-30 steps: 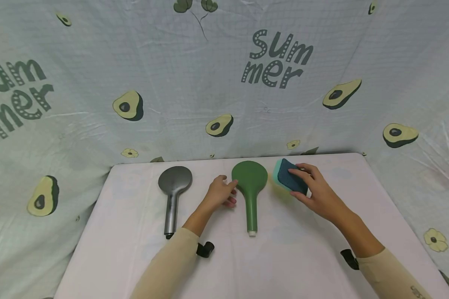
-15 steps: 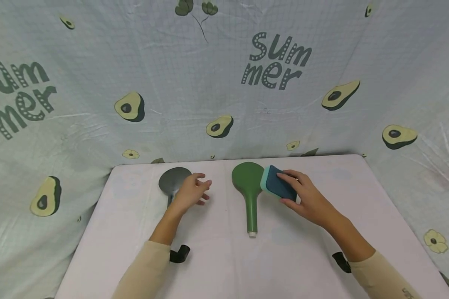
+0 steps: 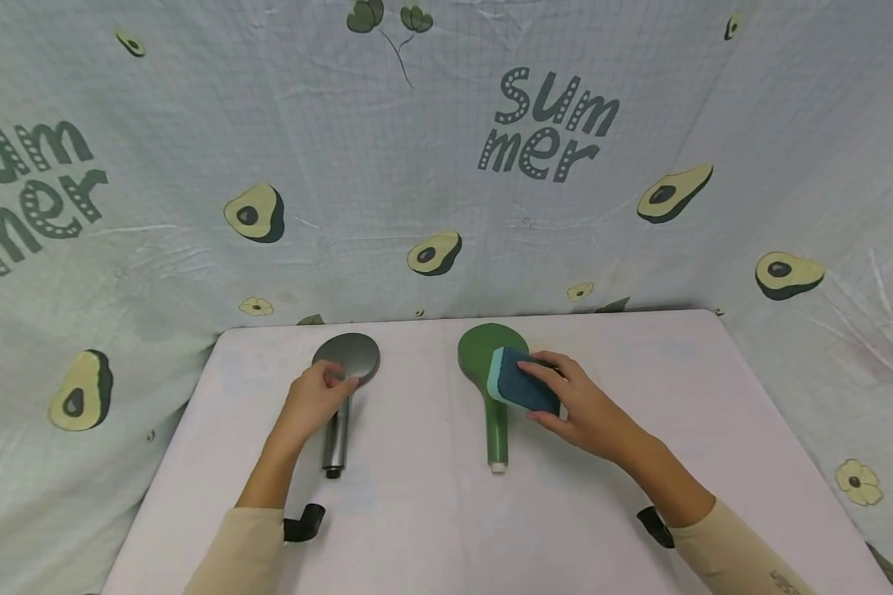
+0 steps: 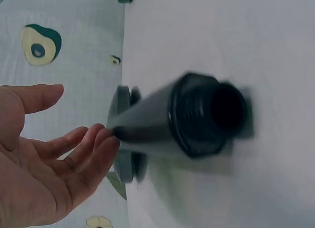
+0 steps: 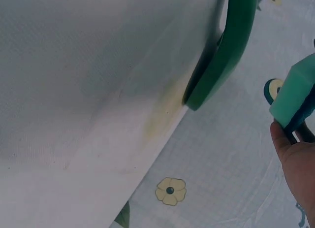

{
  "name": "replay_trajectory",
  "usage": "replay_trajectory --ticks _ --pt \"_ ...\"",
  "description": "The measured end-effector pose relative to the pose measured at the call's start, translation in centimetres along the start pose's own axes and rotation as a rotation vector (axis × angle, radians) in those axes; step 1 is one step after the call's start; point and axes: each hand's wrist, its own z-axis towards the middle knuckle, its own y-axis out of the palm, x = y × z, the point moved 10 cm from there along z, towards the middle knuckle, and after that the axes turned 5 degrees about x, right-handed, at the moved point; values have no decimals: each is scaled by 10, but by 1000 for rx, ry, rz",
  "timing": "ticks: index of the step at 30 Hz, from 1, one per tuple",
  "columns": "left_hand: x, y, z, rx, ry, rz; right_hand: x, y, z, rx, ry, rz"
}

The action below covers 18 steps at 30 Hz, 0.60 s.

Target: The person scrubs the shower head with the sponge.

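My right hand (image 3: 588,409) pinches a blue and turquoise sponge (image 3: 528,382) between thumb and fingers. In the head view the sponge overlaps the neck of a green shower head (image 3: 497,421); the right wrist view shows them apart. A dark grey shower head (image 3: 353,351) lies to the left, its handle toward me. Over its neck hovers my left hand (image 3: 312,405), thumb and fingers apart and nothing held. The left wrist view shows the threaded handle end (image 4: 211,112) close up, with the fingertips (image 4: 110,134) near the handle; contact cannot be told.
Both shower heads lie on a table with a pale pink cloth (image 3: 417,512). Behind it and at the sides hangs a patterned sheet (image 3: 342,165). A black strap end (image 3: 305,523) sticks out at the left wrist, another (image 3: 655,526) at the right.
My left hand has moved left from beside the green shower head to the grey one. My right hand has carried the sponge left, over the green shower head.
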Motion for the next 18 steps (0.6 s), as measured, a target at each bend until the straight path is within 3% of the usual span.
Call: replay_trajectory --ticks 6,11,18 --pt "-24 -6 -1 -2 -78 7 -13 7 -1 -6 -33 -7" --pt "-42 2 0 -49 -157 -10 -21 13 -2 -17 -59 -24" --pt "-51 13 4 -55 -195 7 -27 23 -6 -40 -82 -17"
